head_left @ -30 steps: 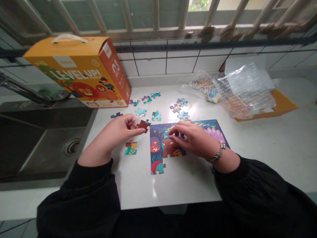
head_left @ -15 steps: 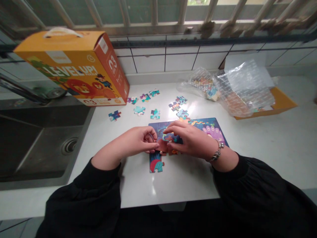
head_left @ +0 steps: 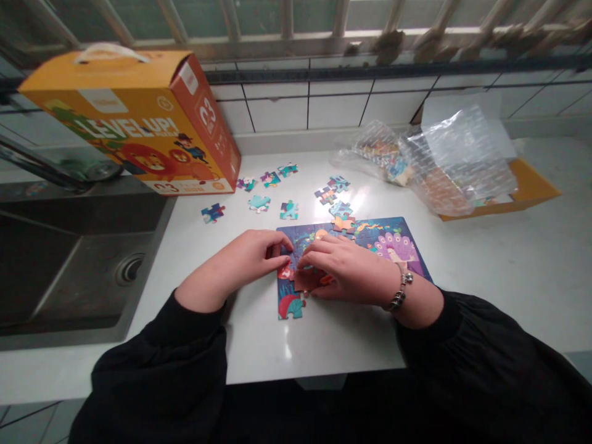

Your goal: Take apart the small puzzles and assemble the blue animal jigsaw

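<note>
A partly joined jigsaw puzzle (head_left: 400, 245) with a purple peacock lies on the white counter. My left hand (head_left: 247, 259) rests at its left edge, thumb and index finger a little apart, with no piece visible between them. Over the puzzle's lower middle, my right hand (head_left: 351, 271) bends its fingers and thumb around a brownish puzzle piece (head_left: 304, 281), partly hidden beneath them. Just below sits a red and teal corner piece (head_left: 290, 306), joined to the left column. An orange piece (head_left: 343, 223) overlaps the puzzle's top edge.
Several loose pieces (head_left: 259, 204) lie behind the puzzle. An orange puzzle box (head_left: 134, 129) stands at the back left beside a sink (head_left: 139, 320). Clear plastic bags (head_left: 383, 151) and an orange box tray (head_left: 531, 188) lie at the back right.
My left hand has drawn slightly away from the brownish piece to the puzzle's left edge. My right hand has shifted left and lower over that piece, uncovering the upper part of the puzzle.
</note>
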### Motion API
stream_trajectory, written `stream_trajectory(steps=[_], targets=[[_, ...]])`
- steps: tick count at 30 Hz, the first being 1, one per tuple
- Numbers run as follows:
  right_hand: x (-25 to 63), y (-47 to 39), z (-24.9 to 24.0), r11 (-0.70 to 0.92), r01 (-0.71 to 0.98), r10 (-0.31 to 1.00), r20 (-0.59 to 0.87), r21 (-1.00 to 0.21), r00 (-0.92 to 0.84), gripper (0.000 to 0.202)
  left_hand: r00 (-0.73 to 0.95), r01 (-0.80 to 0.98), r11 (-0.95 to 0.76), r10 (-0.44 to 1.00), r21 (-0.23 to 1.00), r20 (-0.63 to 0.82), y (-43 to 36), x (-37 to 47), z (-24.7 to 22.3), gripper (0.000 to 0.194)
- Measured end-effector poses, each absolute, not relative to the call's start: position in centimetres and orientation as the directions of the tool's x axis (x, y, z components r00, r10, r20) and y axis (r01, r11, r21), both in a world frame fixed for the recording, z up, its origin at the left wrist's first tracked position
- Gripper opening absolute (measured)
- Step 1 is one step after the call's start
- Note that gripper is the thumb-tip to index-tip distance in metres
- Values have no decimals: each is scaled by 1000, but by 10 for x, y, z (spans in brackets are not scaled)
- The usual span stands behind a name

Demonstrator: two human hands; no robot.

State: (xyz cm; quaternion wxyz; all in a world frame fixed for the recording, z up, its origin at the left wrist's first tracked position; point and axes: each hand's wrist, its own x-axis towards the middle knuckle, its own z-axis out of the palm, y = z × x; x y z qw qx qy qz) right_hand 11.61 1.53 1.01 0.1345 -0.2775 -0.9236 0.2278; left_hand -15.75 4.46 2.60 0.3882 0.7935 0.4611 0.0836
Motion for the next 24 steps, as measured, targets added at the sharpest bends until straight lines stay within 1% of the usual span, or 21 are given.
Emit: stream_trajectory(steps=[6,13,16,21,24], targets=[[125,15,20,709,389,496,24,-588,-868,22,569,667,-284,791,689,-224,45,-158,25,19],[122,12,26,672,401,489,-32,-622,-872,11,569,682,-292,789,671,-234,46,-159,25,19],[122,11,25,680,410,498,-28,-607,-867,15,572,682,-297,786,669,-234,45,-159,26,19],[123,11,23,698,400,508,16,-594,-861,29,575,684,-305,784,663,-233,46,-159,27,18],[123,11,24,696,403,514,20,-595,-858,30,583,679,-310,779,665,-232,47,-160,26,19]])
